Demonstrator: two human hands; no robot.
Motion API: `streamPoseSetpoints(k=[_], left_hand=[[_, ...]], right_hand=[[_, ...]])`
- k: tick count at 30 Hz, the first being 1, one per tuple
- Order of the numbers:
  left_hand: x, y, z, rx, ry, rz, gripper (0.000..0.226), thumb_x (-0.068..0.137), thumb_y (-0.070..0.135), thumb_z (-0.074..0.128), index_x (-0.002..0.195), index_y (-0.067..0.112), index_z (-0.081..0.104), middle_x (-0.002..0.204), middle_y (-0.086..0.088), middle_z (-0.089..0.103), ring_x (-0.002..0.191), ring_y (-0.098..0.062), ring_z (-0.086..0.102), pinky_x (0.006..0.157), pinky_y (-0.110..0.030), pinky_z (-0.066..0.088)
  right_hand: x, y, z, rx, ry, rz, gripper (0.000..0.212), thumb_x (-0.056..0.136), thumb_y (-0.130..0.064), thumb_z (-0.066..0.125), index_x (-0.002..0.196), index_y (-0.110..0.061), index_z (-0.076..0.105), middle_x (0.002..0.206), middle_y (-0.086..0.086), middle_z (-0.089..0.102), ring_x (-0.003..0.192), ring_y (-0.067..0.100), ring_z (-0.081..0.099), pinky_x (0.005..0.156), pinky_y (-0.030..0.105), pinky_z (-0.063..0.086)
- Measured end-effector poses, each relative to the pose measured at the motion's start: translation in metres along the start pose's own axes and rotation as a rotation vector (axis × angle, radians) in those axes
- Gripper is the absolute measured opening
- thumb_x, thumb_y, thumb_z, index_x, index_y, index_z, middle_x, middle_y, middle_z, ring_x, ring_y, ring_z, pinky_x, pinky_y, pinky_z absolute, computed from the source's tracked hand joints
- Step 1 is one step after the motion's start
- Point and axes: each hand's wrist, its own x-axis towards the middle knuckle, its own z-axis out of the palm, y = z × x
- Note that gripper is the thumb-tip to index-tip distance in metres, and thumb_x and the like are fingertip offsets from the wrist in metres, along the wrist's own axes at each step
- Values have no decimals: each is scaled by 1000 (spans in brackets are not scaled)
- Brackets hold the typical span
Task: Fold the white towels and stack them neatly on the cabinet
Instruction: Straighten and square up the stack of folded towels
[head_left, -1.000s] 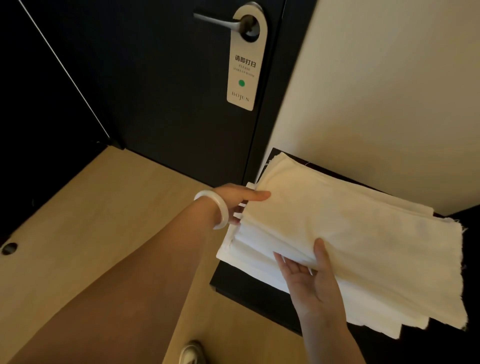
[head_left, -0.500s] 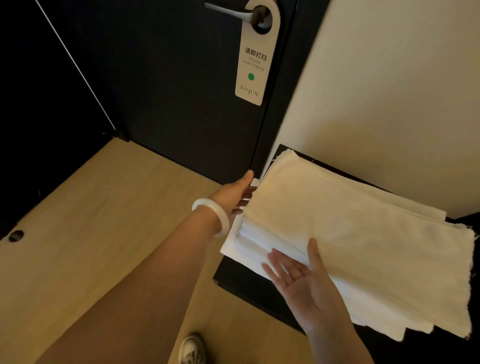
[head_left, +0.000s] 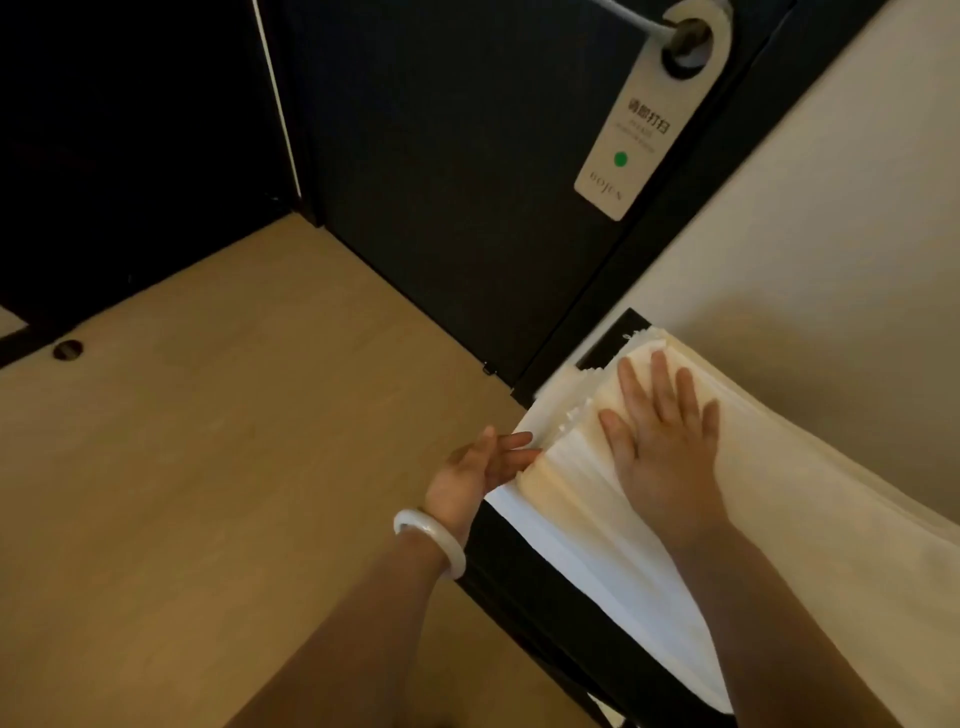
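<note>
A person's right hand (head_left: 662, 447) lies flat, palm down, fingers spread, on a stack of white towels (head_left: 789, 561) atop a black cabinet (head_left: 519, 597), while the left hand (head_left: 475, 470), a pale bangle (head_left: 431, 540) on its wrist, sets straight fingers against the stack's end

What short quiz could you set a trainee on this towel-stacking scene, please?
1. True or false: the right hand lies flat on top of the towel stack.
2. Which part of the stack does the left hand touch: A the top, B the side edge, C the underside?
3. Fill in: the dot on the door hanger is ____.

Key: 1 true; 2 B; 3 green.
</note>
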Motion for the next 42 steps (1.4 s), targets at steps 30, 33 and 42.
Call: streamPoseSetpoints(k=[30,33,42], left_hand=[[-3,-32,13,-333,340,-348,29,95,-14,44,114,-3,62,98,-15,62,91,-24,61,88,-34,55],[3,-36,17,-108,348,-252,28,97,-5,46,107,8,68,102,-10,64,94,-23,63,91,-34,54],[44,-12,11,198,194,-274,45,106,28,37,149,14,36,159,-7,29,145,-26,28,118,-33,20]], right_hand=[[-9,0,24,35,10,-116,72,91,-61,2,156,-31,0,165,-5,-13,150,14,-19,122,45,-12],[-8,0,23,67,0,-120,71,92,-60,6,157,-31,2,164,-7,-13,149,12,-21,121,43,-14],[-9,6,18,335,11,-87,59,97,-43,20,155,-33,16,165,-10,-4,150,6,-15,121,40,-16]])
